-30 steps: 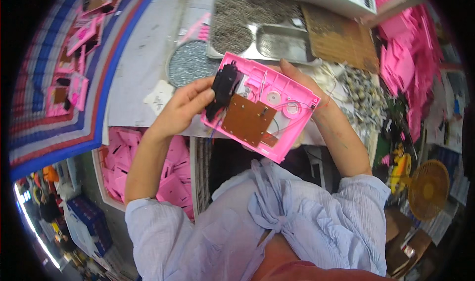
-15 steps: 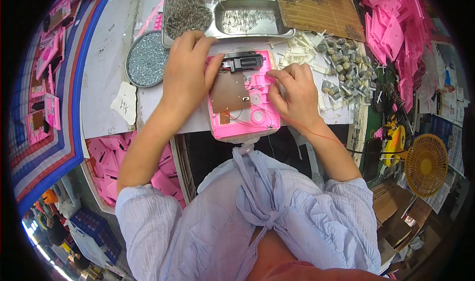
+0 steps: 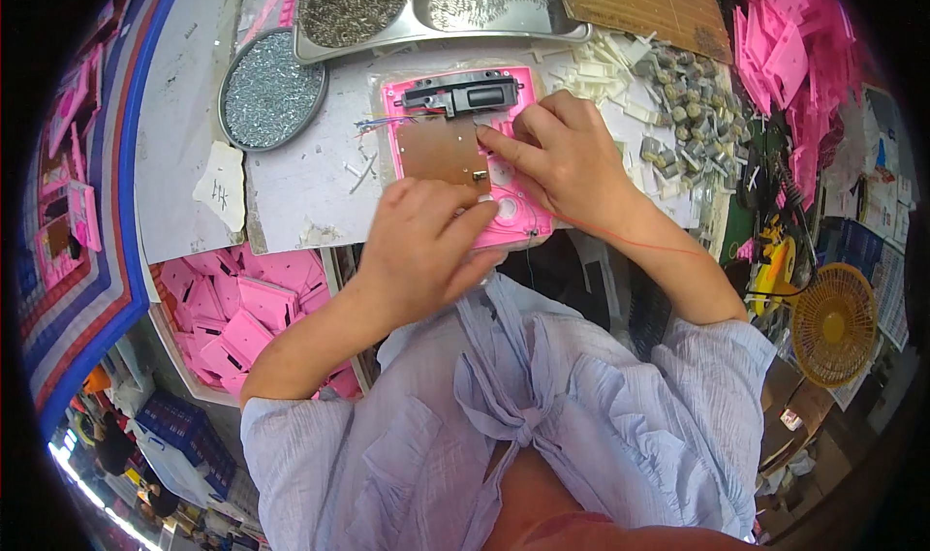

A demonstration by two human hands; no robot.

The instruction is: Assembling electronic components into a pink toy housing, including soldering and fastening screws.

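Observation:
A pink plastic casing (image 3: 528,88) lies in front of me. A brown circuit board (image 3: 436,154) sits in it, below a black plastic part (image 3: 480,96). Thin coloured wires (image 3: 381,123) stick out past the casing's left side. My left hand (image 3: 426,241) grips the casing's near edge, fingers bent over the board's lower end and thumb low at the front. My right hand (image 3: 567,154) is closed at the board's right edge, its index fingertip touching there; whatever its fingers hold is hidden. A thin red wire (image 3: 630,236) runs across my right forearm.
Beyond the casing stands a metal tray (image 3: 441,35) of small springs, with a round dish (image 3: 274,91) of screws to its left. White plastic pieces (image 3: 596,71) and grey parts (image 3: 688,110) lie right. A box of pink parts (image 3: 257,309) is lower left; a yellow fan (image 3: 833,323) stands right.
My left hand has come from the casing's upper left down to its near edge. My right hand has moved inward to the board. The coloured wires at the left now show.

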